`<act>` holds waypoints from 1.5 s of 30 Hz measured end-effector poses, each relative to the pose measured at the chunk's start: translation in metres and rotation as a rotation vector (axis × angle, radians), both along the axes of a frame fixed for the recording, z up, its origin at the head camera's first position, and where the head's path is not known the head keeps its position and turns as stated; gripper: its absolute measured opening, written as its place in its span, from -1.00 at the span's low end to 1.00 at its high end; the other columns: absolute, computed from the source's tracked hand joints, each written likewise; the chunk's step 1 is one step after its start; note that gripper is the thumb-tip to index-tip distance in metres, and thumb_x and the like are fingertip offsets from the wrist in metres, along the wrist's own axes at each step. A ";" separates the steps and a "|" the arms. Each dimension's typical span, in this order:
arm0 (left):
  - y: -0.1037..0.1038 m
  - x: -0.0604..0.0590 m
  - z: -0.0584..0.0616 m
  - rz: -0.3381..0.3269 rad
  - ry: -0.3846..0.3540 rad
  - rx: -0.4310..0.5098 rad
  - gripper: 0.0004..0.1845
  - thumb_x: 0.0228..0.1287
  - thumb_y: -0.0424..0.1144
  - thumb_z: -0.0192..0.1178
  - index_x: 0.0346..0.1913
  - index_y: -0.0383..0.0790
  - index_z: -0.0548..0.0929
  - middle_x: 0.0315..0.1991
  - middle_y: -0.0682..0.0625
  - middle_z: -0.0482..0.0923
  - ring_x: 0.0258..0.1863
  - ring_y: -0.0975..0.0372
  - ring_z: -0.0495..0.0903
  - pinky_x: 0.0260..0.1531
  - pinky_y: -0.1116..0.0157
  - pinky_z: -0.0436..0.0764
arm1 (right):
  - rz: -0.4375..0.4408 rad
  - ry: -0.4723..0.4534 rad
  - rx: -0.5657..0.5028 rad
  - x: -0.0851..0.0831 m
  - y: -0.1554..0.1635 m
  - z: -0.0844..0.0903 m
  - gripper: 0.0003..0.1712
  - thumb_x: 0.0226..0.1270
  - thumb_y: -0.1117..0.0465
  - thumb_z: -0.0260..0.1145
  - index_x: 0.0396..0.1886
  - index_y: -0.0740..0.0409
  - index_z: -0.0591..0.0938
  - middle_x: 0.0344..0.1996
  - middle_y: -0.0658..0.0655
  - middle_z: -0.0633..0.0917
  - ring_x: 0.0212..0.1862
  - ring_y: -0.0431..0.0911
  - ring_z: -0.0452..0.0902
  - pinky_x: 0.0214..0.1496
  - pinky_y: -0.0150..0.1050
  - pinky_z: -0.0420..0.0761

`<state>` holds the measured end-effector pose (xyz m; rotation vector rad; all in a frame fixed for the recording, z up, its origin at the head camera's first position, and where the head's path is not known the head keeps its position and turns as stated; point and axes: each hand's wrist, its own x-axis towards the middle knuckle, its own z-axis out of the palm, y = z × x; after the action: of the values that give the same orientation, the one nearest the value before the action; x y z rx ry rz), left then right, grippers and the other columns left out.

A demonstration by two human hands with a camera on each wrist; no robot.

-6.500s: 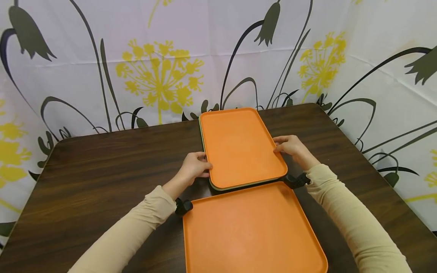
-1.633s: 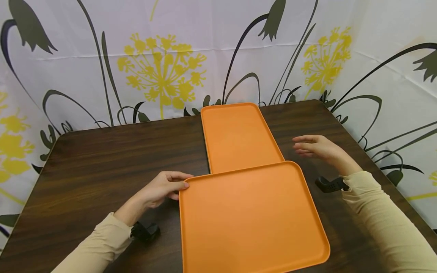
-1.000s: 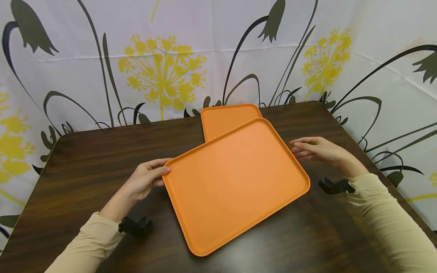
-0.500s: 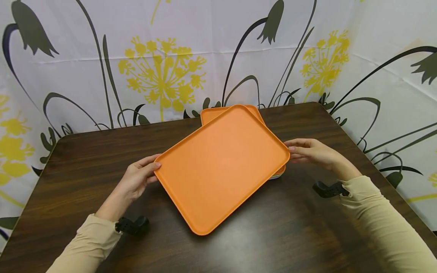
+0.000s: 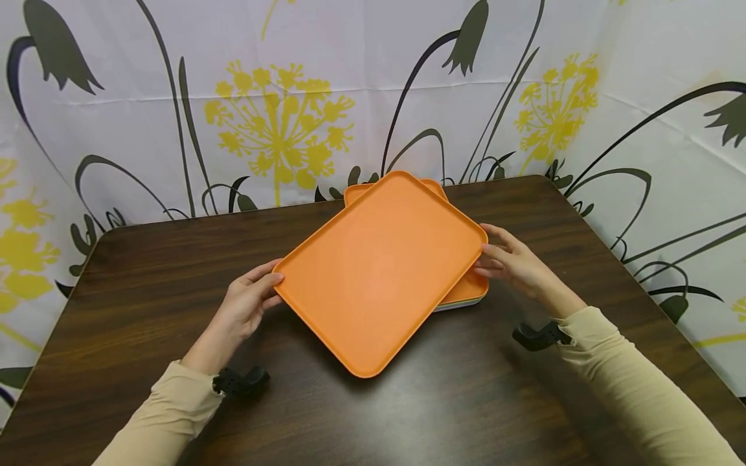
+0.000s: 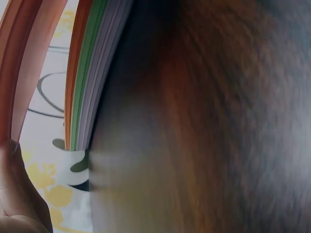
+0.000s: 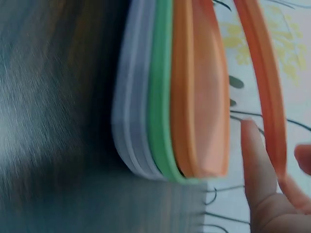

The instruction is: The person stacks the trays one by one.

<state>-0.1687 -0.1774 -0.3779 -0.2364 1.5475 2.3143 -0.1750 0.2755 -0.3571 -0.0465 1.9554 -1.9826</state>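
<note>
An orange tray [image 5: 379, 272] is held aslant above a stack of trays, turned so its corners point to the far and near sides. My left hand [image 5: 247, 301] pinches its left corner, thumb on top. At the right corner, my right hand [image 5: 519, 265] has the thumb at the rim and fingers underneath. Below lies the stack, topped by another orange tray [image 5: 469, 288], mostly hidden in the head view. The right wrist view shows a green tray [image 7: 160, 97] under that one and greyish-lavender trays [image 7: 133, 107] at the bottom, with a gap up to the held tray.
The dark wood-grain table [image 5: 443, 401] carries the stack near its far edge. Behind and to the right hangs a white cloth [image 5: 361, 71] with yellow and grey flower prints. Black straps with small devices [image 5: 241, 382] sit on both wrists.
The larger-looking near tray has been lifted off the table, turned, and carried forward over the stack by my left hand. My right hand has come in to hold its right corner.
</note>
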 end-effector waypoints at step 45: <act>0.016 0.006 -0.003 -0.428 0.130 -0.062 -0.47 0.36 -0.40 0.10 0.36 -0.36 0.28 -0.14 0.16 0.69 -0.29 0.33 0.72 -0.35 0.45 0.71 | -0.208 -0.060 -0.039 -0.011 -0.011 0.012 -0.16 0.46 0.22 0.09 0.52 0.26 -0.15 -0.26 -0.16 0.58 -0.25 -0.35 0.62 -0.13 -0.50 0.66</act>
<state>-0.1631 -0.1617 -0.3811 0.2160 1.5513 1.9792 -0.1856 0.2640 -0.3452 0.2126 1.9518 -2.1241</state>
